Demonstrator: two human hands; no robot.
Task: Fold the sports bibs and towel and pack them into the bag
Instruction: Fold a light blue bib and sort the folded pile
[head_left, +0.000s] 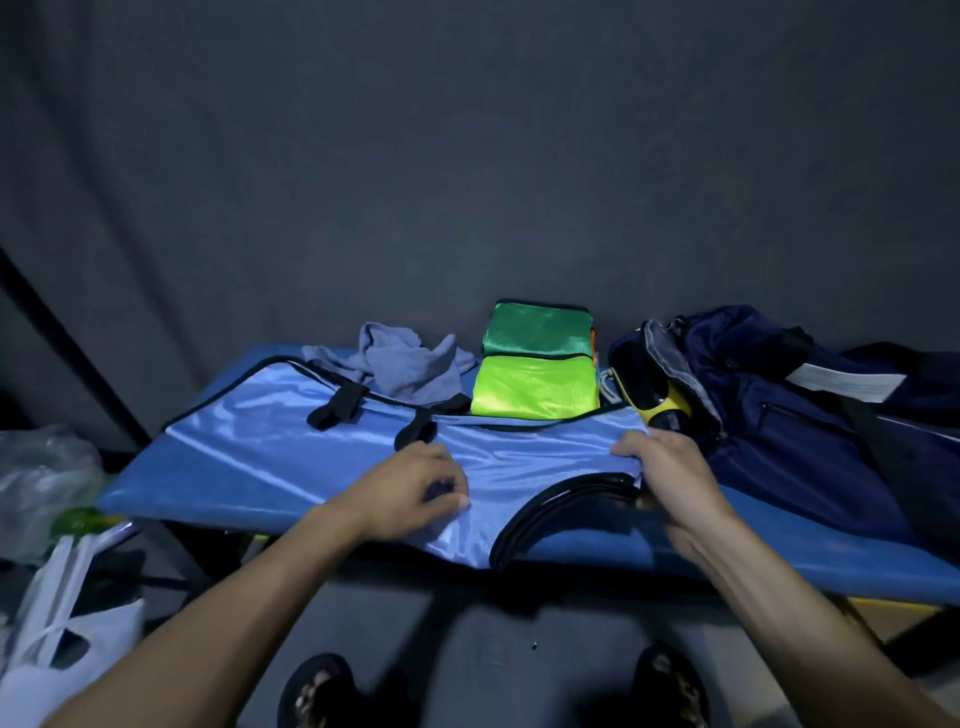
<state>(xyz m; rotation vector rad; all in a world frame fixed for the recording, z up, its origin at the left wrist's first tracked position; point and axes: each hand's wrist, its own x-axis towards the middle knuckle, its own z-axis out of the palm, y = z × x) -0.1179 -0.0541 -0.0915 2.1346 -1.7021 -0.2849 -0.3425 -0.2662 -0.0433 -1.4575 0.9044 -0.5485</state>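
Blue bib (291, 441) spread flat on blue table (810, 525); my left hand (410, 488) pinches its near edge, right hand (660, 467) grips right edge.

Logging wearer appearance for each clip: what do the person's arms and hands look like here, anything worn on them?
Both forearms are bare as far as the frame shows, with no sleeves in view. The left hand and right hand wear no gloves, and no watch, bracelet or ring is visible in the dim light. Dark patterned footwear shows at the bottom edge.
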